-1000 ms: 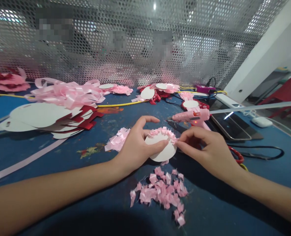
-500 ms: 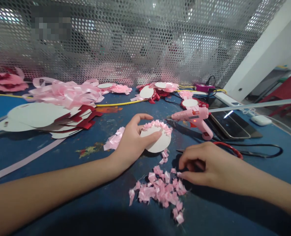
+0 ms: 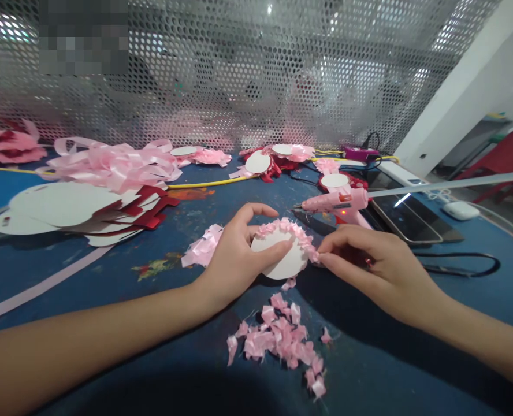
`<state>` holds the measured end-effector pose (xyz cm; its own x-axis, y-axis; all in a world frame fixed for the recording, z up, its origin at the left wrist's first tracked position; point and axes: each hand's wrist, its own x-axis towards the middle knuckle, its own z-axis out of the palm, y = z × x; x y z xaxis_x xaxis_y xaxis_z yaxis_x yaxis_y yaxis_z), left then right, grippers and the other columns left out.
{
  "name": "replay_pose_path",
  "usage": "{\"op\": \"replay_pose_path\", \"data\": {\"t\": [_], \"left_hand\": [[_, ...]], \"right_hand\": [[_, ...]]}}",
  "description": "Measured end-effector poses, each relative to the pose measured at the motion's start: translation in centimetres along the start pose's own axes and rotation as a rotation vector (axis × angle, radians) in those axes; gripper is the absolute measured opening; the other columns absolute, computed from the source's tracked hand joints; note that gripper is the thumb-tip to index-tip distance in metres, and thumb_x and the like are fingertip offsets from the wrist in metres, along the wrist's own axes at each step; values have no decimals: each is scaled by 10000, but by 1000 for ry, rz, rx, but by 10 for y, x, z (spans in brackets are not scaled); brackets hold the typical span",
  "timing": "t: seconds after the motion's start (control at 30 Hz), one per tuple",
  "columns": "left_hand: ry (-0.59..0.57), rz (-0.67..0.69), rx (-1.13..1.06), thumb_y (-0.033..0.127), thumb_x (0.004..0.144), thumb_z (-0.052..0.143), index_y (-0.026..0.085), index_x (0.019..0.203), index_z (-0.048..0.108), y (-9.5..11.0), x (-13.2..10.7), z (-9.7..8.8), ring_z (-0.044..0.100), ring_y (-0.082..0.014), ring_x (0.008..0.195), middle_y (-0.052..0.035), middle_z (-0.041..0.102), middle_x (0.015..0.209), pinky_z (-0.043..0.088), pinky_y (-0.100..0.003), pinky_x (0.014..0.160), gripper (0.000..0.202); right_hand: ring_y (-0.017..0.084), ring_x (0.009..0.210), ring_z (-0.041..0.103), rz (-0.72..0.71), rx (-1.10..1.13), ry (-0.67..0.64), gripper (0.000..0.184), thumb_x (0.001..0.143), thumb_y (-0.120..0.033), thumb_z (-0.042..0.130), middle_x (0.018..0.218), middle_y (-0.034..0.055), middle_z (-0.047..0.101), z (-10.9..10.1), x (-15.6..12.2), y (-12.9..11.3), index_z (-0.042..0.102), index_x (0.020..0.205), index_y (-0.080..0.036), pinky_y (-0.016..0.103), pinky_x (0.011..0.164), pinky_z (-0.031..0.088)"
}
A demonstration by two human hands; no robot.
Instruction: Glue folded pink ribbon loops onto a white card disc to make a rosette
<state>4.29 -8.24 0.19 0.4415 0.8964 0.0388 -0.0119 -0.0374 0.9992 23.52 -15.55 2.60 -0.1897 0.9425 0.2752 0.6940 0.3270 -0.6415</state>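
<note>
Left hand (image 3: 238, 249) clamped on a flat, round disc of white card (image 3: 276, 264), with thumb laid across the upper face and index finger arched beyond the far edge. Disc at the middle of the work area, tilted towards the viewer; contact with the surface below impossible to tell. Along the disc's far and right edge, a ruffled frill of pale pink satin ribbon (image 3: 285, 227); near edge bare. Right hand (image 3: 375, 261) at the disc's right side, thumb and forefinger pinched together on a small, crumpled piece of pink ribbon (image 3: 314, 255) at the frill's end.

Nearer the viewer, on the dark blue, paint-stained tabletop (image 3: 382, 372), a loose scatter of small pink ribbon snippets (image 3: 278, 340). Just left of the left hand, a small heap of glossy pink ribbon cuttings (image 3: 201, 249). Beyond the right hand, a pink plastic glue gun (image 3: 337, 202), nozzle to the left, with a long translucent glue stick (image 3: 445, 185) projecting from the rear. Farther left, a stack of white, rounded card shapes with red parts (image 3: 63, 205), and behind it a tangle of looped pink satin ribbon (image 3: 115, 164). At the back, an upright screen of perforated grey metal (image 3: 239, 86).
</note>
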Motion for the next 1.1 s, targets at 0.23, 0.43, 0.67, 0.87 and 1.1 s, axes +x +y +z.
{"op": "replay_pose_path", "data": {"t": [0.23, 0.43, 0.67, 0.87, 1.1], "left_hand": [[-17, 1, 11, 276, 687, 756, 239, 994, 464, 1, -1, 0, 631, -144, 502, 43, 658, 627, 489, -202, 442, 425], [49, 6, 14, 283, 676, 764, 225, 988, 470, 0, 1, -1, 634, -143, 520, 34, 660, 652, 490, -200, 457, 433], [92, -6, -10, 282, 683, 754, 225, 998, 462, -1, 4, -3, 628, -138, 517, 40, 648, 650, 488, -201, 468, 434], [87, -5, -13, 270, 679, 755, 221, 977, 461, 2, 2, -1, 623, -132, 503, 38, 652, 633, 482, -187, 449, 422], [65, 9, -4, 281, 674, 762, 230, 996, 469, 0, 0, -1, 642, -153, 517, 35, 655, 647, 495, -205, 436, 439]], "right_hand": [[95, 588, 508, -45, -54, 34, 96, 862, -196, 556, 733, -16, 631, 5, 1, 1, 617, 792, -219, 232, 528, 392], [102, 660, 530, -105, -38, -20, 91, 848, -155, 545, 755, -12, 587, 1, 0, 1, 563, 781, -213, 225, 598, 430], [115, 731, 565, -36, 75, 28, 78, 835, -157, 564, 858, 11, 634, 6, -1, 9, 570, 786, -217, 233, 657, 468], [118, 654, 563, 105, 128, 16, 112, 868, -294, 556, 742, -7, 625, 12, 0, 5, 597, 785, -230, 226, 558, 462], [113, 623, 544, 108, 145, 67, 88, 845, -245, 570, 718, -10, 618, 19, 4, 2, 585, 760, -225, 228, 562, 467]]}}
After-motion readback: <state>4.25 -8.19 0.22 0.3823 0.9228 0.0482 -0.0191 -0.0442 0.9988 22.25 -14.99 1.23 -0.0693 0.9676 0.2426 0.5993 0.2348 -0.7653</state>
